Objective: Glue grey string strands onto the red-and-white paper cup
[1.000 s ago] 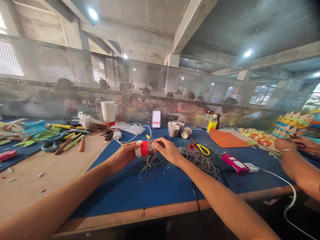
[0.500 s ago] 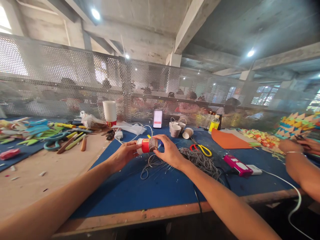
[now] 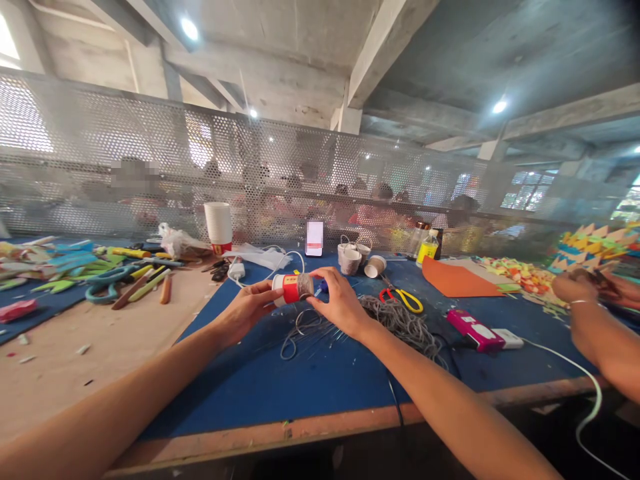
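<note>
A red and white paper cup (image 3: 289, 289) lies sideways in the air above the blue table, with grey cord (image 3: 305, 286) wound round its right-hand part. My left hand (image 3: 253, 305) grips the white end, thumb and fingers closed on it. At the corded end, my right hand (image 3: 337, 300) has its fingers over the top and its thumb below, holding the cup there. Under my hands, loose grey cord (image 3: 400, 323) spreads in a tangle to the right. Scissors with yellow and red handles (image 3: 407, 300) lie just behind that tangle.
Behind stand several corded cups (image 3: 350, 260), a phone (image 3: 315, 239), stacked paper cups (image 3: 219, 227) and a yellow-labelled bottle (image 3: 428, 248). A magenta device (image 3: 475, 331) with a white cable lies right. Another person's hands (image 3: 577, 287) work far right. Tools and blue-handled scissors (image 3: 107, 283) lie left.
The cup and both hands stay in nearly the same place. My right fingers have shifted slightly at the corded end. The view has moved very little.
</note>
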Action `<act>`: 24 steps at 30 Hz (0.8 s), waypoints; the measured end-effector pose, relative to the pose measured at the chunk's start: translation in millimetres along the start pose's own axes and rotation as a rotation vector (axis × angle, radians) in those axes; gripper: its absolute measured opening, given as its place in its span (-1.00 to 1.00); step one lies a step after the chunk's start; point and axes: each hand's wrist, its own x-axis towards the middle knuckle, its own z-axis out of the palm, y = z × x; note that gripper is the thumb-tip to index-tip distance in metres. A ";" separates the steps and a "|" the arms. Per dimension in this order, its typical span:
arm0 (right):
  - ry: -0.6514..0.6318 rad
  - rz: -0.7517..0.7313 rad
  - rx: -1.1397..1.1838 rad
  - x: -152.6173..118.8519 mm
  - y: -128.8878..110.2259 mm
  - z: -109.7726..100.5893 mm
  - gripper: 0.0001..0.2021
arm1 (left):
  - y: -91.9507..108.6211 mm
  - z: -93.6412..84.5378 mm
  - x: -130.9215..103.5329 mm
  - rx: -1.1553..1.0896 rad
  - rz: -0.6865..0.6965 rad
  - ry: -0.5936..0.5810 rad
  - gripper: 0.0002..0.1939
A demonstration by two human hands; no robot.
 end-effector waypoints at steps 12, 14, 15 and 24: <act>-0.080 0.018 -0.064 0.7 0.9 2.4 -0.87 | -0.1 -1.4 0.6 0.009 0.047 0.050 -0.76; -0.070 0.045 -0.054 0.5 0.3 2.3 -0.86 | -1.1 -2.9 1.5 0.011 0.051 0.043 -0.74; -0.063 0.062 -0.052 0.4 0.3 2.3 -0.84 | -1.8 -3.6 2.0 0.011 0.053 0.034 -0.73; -0.067 0.036 -0.086 1.8 2.9 3.6 -0.86 | -4.0 -2.6 2.8 0.005 0.057 0.058 -0.76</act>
